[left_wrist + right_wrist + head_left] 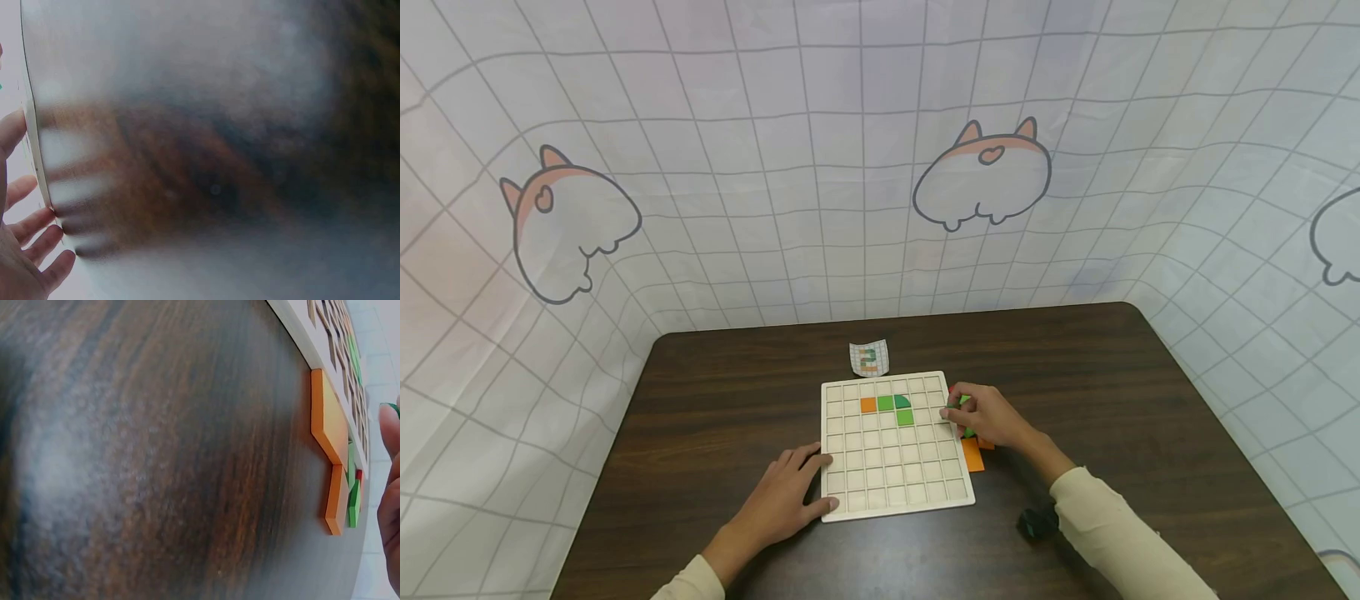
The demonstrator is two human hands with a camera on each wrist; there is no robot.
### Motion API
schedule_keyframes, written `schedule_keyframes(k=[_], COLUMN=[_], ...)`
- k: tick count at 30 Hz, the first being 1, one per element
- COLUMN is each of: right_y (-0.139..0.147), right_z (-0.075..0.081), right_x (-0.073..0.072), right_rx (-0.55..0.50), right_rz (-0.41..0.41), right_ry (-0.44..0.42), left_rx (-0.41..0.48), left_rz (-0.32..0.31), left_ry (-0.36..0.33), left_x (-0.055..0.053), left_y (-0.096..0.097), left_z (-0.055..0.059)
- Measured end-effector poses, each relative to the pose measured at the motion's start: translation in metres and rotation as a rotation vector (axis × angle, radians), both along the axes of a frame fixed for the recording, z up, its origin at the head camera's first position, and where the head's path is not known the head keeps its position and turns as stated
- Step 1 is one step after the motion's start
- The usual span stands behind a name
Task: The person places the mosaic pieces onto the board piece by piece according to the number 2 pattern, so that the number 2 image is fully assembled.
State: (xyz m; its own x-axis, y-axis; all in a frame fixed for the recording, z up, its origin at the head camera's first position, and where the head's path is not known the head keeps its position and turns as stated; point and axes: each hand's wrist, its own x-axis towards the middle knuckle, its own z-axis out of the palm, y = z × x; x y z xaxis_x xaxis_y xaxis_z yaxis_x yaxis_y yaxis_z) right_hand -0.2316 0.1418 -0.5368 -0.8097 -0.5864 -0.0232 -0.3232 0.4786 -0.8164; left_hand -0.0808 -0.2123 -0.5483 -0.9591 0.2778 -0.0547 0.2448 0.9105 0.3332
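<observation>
A cream grid board [880, 479] lies on the dark wooden table. Set in its upper cells are an orange square [868, 405], two green squares [886, 402] and a dark green rounded piece [902, 402]. Along the board's left edge rests my left hand [780, 497], fingers spread, with the thumb on the lower left corner; the left wrist view shows its fingertips [50, 242] at the rim. My right hand [992, 415] pinches a small dark green piece [390, 407] over the board's right edge. The fingers hide most of that piece's shape.
Beside the board's right edge lie loose orange [328, 419] and green pieces [354, 503], partly under my right hand. A small printed pattern card [868, 359] sits behind the board. Near my right sleeve is a black object [1036, 525]. Gridded cloth [835, 208] surrounds the table.
</observation>
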Motion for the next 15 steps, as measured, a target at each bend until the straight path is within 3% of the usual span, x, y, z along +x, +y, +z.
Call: schedule_keyframes(k=[15], right_y=[-0.0042], right_z=[-0.0052], right_x=[0.0006], right_rx=[-0.066], right_rz=[-0.031], right_ry=[-0.007], left_rx=[0.012], left_rz=[-0.005], left_ry=[0.001], left_x=[0.001], left_y=[-0.0007], left_z=[0.0017])
